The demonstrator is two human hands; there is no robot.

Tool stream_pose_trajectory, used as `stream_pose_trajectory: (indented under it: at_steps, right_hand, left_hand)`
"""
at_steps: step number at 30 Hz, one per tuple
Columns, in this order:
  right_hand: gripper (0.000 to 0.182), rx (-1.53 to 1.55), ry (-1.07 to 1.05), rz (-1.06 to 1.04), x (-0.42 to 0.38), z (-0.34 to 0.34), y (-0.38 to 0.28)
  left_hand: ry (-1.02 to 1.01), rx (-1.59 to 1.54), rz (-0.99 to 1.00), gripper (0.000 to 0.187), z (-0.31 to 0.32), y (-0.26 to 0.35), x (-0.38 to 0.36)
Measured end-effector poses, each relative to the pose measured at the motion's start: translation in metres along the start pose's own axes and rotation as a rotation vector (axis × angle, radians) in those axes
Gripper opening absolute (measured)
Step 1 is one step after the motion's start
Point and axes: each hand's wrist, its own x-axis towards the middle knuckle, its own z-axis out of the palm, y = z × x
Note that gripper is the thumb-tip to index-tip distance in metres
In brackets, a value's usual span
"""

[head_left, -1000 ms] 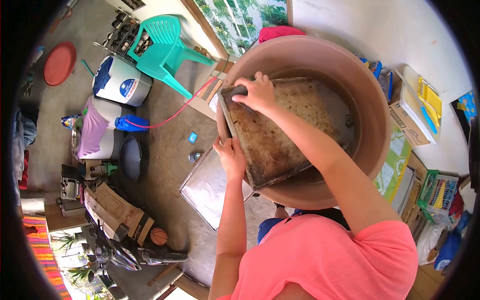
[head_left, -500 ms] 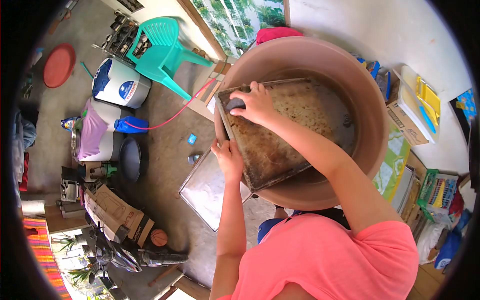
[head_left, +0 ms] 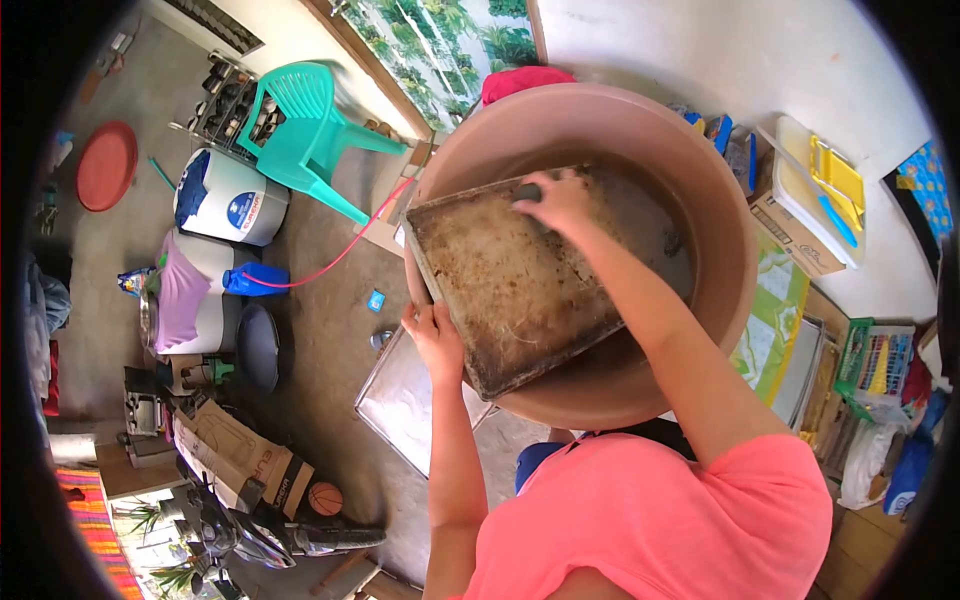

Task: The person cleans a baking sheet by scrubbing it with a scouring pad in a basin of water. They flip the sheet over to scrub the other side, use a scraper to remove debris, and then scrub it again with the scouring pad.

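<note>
A rectangular metal baking tray (head_left: 520, 285), stained brown and speckled, rests tilted across a large brown plastic basin (head_left: 728, 270). Its left edge is gripped by my left hand (head_left: 436, 340), the fingers closed over the rim. My right hand (head_left: 562, 203) is closed on a dark scrubbing pad (head_left: 528, 195), which it presses on the tray's surface near the far edge. Murky water (head_left: 655, 225) lies in the basin beside and under the tray. Part of the pad is hidden by my fingers.
A cleaner metal tray (head_left: 410, 405) lies on the floor left of the basin. Further left stand a green plastic chair (head_left: 300, 130), a white washing machine (head_left: 225, 195) and a pink hose (head_left: 340, 262). Boxes and a yellow-handled container (head_left: 838, 180) line the right wall.
My right hand has moved with the scrubbing pad from the tray's far left corner rightwards along the far edge. My left hand keeps its hold on the rim. The whole view has shifted slightly.
</note>
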Motion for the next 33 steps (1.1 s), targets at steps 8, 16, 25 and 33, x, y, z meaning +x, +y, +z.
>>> stream_pose_trajectory:
  at_steps: [8, 16, 25, 33]
  right_hand:
    - [0.051, -0.093, 0.067, 0.359, 0.048, 0.0, 0.103]
    - [0.05, -0.053, 0.047, 0.368, 0.056, 0.0, 0.071]
    - [0.047, 0.007, 0.001, -0.08, 0.015, 0.014, -0.058]
    - [0.051, 0.027, -0.012, -0.049, 0.02, 0.009, -0.04]
  left_hand:
    - [-0.046, 0.025, -0.03, 0.03, 0.001, -0.006, 0.001]
    - [-0.029, 0.059, -0.036, 0.025, -0.001, 0.001, 0.001]
    - [-0.06, 0.054, -0.053, 0.025, -0.002, 0.005, 0.0]
    - [-0.037, 0.06, -0.003, 0.022, -0.001, 0.003, 0.001]
